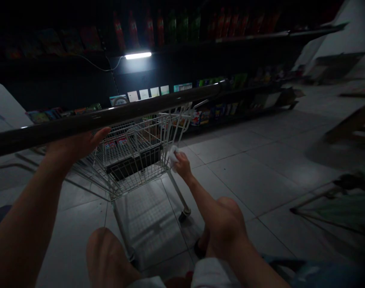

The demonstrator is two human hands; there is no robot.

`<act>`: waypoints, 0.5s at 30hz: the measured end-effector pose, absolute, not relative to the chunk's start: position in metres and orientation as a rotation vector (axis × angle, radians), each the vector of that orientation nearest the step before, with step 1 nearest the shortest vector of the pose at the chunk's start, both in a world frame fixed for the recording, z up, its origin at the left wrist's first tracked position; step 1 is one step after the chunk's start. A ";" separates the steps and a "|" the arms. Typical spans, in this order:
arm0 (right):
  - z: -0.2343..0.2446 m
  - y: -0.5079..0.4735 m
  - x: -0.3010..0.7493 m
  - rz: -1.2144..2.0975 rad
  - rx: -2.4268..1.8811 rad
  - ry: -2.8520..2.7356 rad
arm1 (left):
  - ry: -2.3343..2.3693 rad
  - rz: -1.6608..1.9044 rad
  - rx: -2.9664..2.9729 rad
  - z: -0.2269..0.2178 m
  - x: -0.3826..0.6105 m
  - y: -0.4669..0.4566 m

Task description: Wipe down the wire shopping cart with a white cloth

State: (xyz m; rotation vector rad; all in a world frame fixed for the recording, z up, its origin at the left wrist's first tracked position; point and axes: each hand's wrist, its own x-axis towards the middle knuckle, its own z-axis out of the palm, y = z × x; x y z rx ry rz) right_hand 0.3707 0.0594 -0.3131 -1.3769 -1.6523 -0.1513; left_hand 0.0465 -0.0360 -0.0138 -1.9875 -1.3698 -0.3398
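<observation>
A wire shopping cart (140, 156) stands before me, its dark handle (116, 114) crossing the view at a slant. My left hand (74, 148) is at the handle from below, thumb stretched along its underside. The bar hides the other fingers, which seem to curl round it. Lower and to the right, my right hand (182, 164) is closed on a crumpled white cloth (173, 158). It presses the cloth to the cart's right rear corner, near the top of a leg (176, 188). Inside the cart lie a few small red packets, hard to make out.
Behind the cart run dark shelves (260, 36) with red and green bottles, boxes and packets. A lit tube lamp (138, 55) hangs there on a cable. Grey floor tiles (239, 172) spread to the right, with a green folding chair-like thing (344, 208). My bent knees flank the cart's legs.
</observation>
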 end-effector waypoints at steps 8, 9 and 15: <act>-0.170 0.089 0.396 -0.602 -1.262 -1.410 | -1.454 -0.400 -2.068 -0.017 0.035 -0.034; -0.173 0.093 0.391 -0.589 -1.285 -1.398 | -1.460 -0.419 -2.115 -0.018 0.034 -0.033; -0.206 0.106 0.375 -0.564 -1.322 -1.329 | -1.472 -0.394 -2.070 -0.020 0.037 -0.034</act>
